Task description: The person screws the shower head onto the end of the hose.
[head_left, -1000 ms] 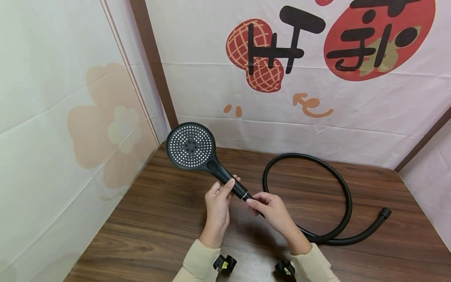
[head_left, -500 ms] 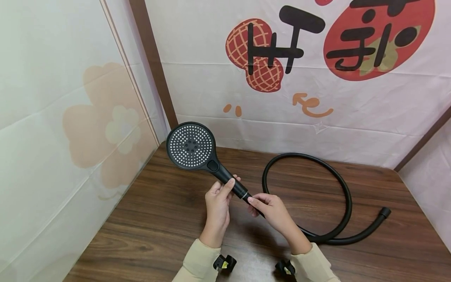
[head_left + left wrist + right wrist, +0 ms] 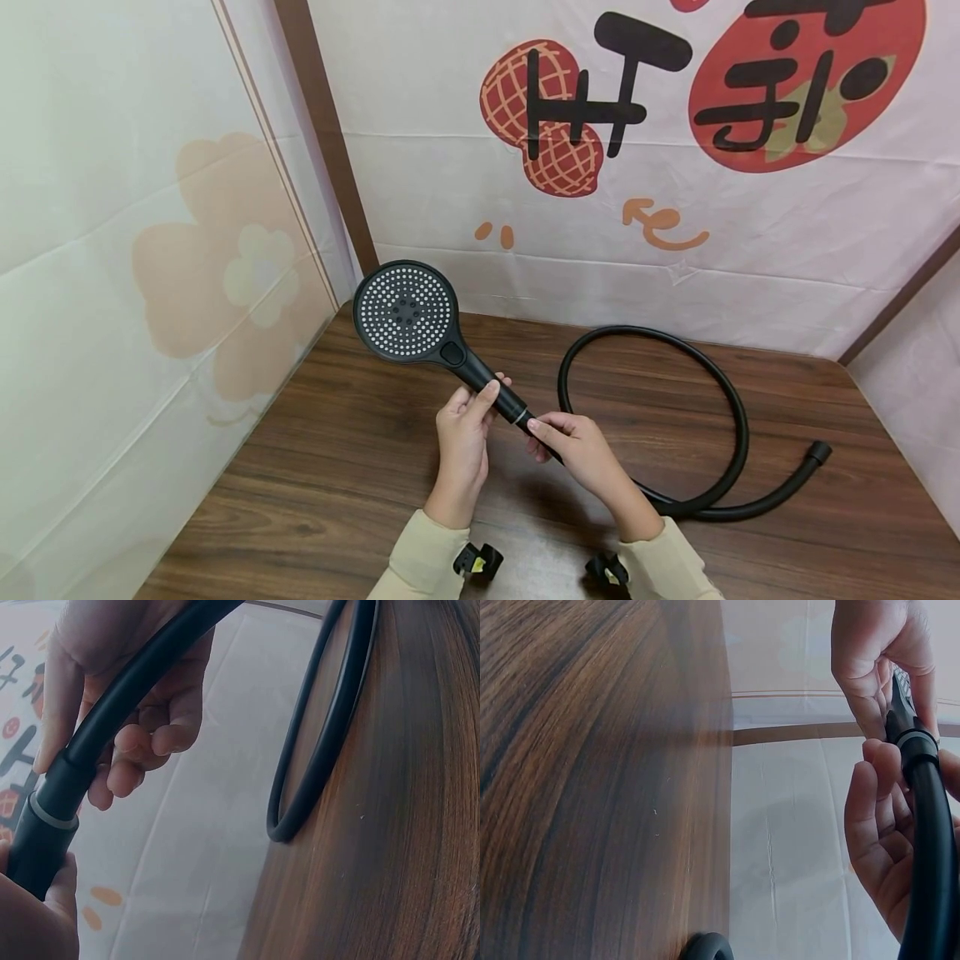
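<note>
A black hand shower head [image 3: 405, 310] with pale nozzles points up and left over the table, its face towards the head camera. My left hand [image 3: 462, 437] grips its handle [image 3: 480, 375] low down, thumb on top. Where the handle ends, my right hand [image 3: 583, 450] pinches the end fitting of a black shower hose [image 3: 738, 417] between thumb and fingers. In the left wrist view the hose fitting [image 3: 64, 784] lines up with the handle, with a thin pale ring [image 3: 51, 814] at the joint. Whether the thread is fully engaged cannot be seen.
The hose lies in a wide loop on the wooden table [image 3: 337, 483], its other end fitting [image 3: 820, 452] pointing right. Printed cloth walls [image 3: 420, 192] stand behind and at the sides. A small black wrist camera [image 3: 480, 561] is strapped at each cuff.
My right thumb has shifted very slightly on the hose fitting since the earliest frame. The left hand, the shower head and the hose loop stay practically where they were.
</note>
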Demonstrator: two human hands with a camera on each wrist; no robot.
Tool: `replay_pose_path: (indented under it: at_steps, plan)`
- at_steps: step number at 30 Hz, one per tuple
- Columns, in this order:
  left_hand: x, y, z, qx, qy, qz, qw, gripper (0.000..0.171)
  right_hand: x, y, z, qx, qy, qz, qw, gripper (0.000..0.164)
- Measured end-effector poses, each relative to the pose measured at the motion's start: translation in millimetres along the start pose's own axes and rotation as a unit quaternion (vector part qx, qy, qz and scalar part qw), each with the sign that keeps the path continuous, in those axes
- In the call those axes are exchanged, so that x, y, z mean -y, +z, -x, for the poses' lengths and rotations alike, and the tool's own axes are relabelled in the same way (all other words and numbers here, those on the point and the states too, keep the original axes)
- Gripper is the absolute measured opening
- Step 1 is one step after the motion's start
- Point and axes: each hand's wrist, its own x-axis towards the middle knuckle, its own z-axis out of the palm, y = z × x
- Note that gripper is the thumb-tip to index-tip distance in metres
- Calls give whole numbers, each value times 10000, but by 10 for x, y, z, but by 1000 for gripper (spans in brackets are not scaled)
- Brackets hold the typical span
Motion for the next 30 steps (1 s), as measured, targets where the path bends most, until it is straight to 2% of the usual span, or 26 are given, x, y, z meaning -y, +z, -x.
replay_pose_path:
  at_steps: [11, 19, 30]
  plan:
    - [13, -5, -10, 15, 30, -25, 10000, 32, -33, -5, -15, 13, -31, -13, 10000, 36]
    - [11, -4, -8, -3, -4, -32, 10000, 33, -48, 10, -22, -176, 85, 148, 9997, 30]
    - [19, -9, -20, 24, 14, -14, 10000, 33, -19, 13, -2, -452, 117, 56, 9989, 30]
